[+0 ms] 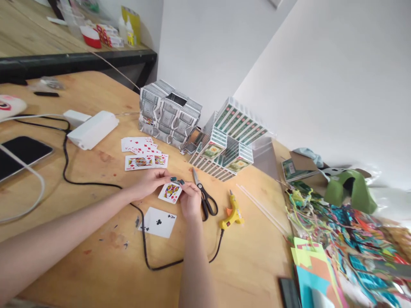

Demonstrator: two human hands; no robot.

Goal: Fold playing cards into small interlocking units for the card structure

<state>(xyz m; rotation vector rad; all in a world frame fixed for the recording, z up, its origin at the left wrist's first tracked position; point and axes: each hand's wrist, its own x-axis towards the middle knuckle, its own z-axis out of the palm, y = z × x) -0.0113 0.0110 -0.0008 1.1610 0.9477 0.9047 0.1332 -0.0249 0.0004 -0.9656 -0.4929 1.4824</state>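
Two bare forearms reach in from the lower edge, and between the left hand (150,183) and the right hand (192,199) is a face card (171,193) with red marks, near the middle of the tabletop (250,256). The left fingers pinch its upper edge and the right fingers grip its upper right corner; whether the card touches the wood, I cannot tell. Just below it lies an ace of clubs (163,223), and beyond the left hand are spread red-suited cards (141,146) with a king (136,163). Beside the right hand sit black-handled scissors (209,204), then a yellow glue gun (233,216), its tip pointing away. Farther off stand a grey structure of folded cards (167,117) and a green-and-white one (215,149). A white box (96,129) lies to the left, colourful craft scraps (356,239) to the far right.
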